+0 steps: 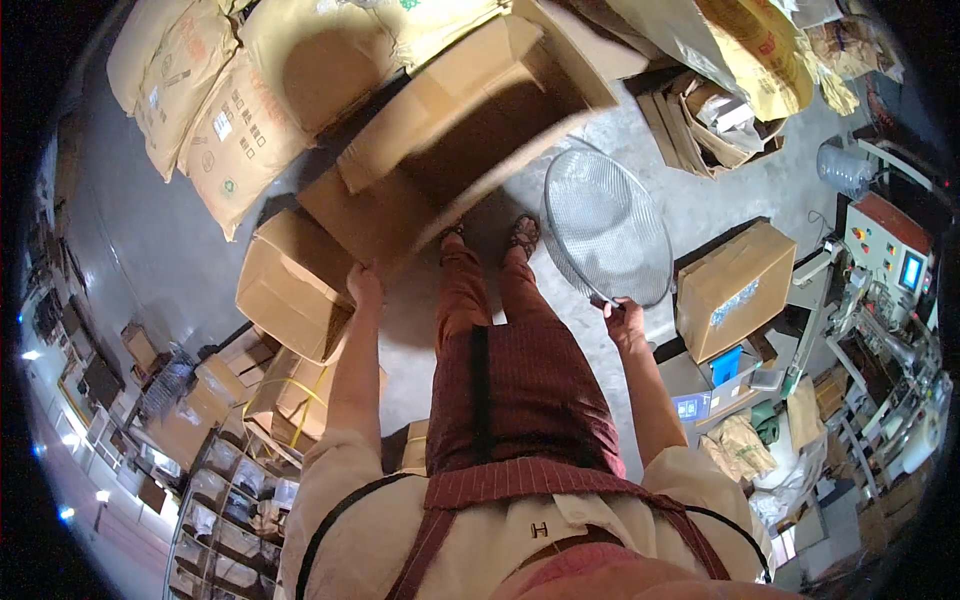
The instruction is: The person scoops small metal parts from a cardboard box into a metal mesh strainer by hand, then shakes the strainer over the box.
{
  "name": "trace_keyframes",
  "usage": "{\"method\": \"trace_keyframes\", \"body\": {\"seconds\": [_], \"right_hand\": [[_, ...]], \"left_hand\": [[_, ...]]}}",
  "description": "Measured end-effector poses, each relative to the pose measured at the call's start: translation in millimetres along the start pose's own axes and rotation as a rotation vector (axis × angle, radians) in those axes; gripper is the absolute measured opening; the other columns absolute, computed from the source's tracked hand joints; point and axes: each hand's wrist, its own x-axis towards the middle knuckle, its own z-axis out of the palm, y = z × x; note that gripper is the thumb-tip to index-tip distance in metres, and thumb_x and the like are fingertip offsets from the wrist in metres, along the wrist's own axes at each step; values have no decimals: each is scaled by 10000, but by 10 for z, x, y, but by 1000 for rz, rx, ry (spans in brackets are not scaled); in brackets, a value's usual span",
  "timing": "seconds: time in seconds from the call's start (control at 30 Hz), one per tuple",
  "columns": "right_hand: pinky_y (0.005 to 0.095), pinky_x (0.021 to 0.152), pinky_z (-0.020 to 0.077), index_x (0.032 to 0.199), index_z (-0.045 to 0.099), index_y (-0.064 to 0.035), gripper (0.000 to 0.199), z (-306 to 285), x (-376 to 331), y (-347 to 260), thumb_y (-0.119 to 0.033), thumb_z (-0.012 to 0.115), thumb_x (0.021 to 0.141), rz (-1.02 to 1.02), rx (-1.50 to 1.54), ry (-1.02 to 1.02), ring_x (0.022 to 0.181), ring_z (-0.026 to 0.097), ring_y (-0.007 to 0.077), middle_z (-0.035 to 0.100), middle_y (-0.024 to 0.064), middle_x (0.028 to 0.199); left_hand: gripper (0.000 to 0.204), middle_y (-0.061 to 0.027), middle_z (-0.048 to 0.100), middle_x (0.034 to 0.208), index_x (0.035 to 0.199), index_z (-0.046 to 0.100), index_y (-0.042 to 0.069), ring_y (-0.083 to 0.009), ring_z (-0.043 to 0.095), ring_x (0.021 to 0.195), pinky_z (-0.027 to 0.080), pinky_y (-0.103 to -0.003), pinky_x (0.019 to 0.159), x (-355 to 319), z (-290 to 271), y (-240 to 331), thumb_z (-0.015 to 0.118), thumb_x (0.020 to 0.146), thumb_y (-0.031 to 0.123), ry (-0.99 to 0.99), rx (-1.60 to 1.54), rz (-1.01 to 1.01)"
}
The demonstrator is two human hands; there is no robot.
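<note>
Right hand (626, 322) closed on the near edge of a round silver wire-mesh sieve (607, 225), left hand (366, 285) gripping a large open brown cardboard box (455, 150) just ahead, rectangular brown cardboard carton (735, 290) beside the right hand, bulging tan paper-like sacks (238, 142) beyond the left

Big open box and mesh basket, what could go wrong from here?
The big open box could slip or swing: your left hand holds it near one end. If dropped, it might land on your feet. The mesh basket, held at its rim by your right hand, could tip.
</note>
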Motion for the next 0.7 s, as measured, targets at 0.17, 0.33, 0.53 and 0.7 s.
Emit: {"method": "trace_keyframes", "body": {"seconds": [0.17, 0.33, 0.53, 0.7], "right_hand": [[220, 446, 501, 961, 486, 120, 296, 388, 295, 15, 1, 502, 691, -36, -54, -97, 793, 602, 398, 588, 243, 897], [207, 440, 503, 954, 465, 150, 272, 199, 597, 36, 0, 461, 727, -68, -45, -82, 755, 608, 392, 575, 283, 876], [193, 427, 509, 889, 480, 156, 234, 710, 237, 175, -45, 429, 782, -26, -183, 75, 595, 593, 253, 578, 274, 828], [192, 498, 497, 881, 517, 105, 213, 550, -4, 289, -81, 452, 799, -22, -296, 2, 562, 571, 199, 608, 214, 822]], "left_hand": [[207, -118, 606, 705, 800, 609, 11, -273, 558, 633, 429, -364, 597, 345, 217, 785, 600, 770, 215, 8, 390, 451], [288, -211, 591, 768, 790, 588, -12, -356, 570, 726, 428, -402, 645, 239, 503, 1184, 592, 772, 275, -36, 836, 450], [299, -210, 606, 804, 830, 594, -14, -331, 595, 796, 452, -398, 672, 347, -5, 895, 555, 790, 280, -23, 760, 354], [310, -147, 618, 961, 1057, 563, 12, -326, 588, 880, 479, -424, 744, -113, 211, 1883, 492, 862, 242, -352, 1448, 305]]}}
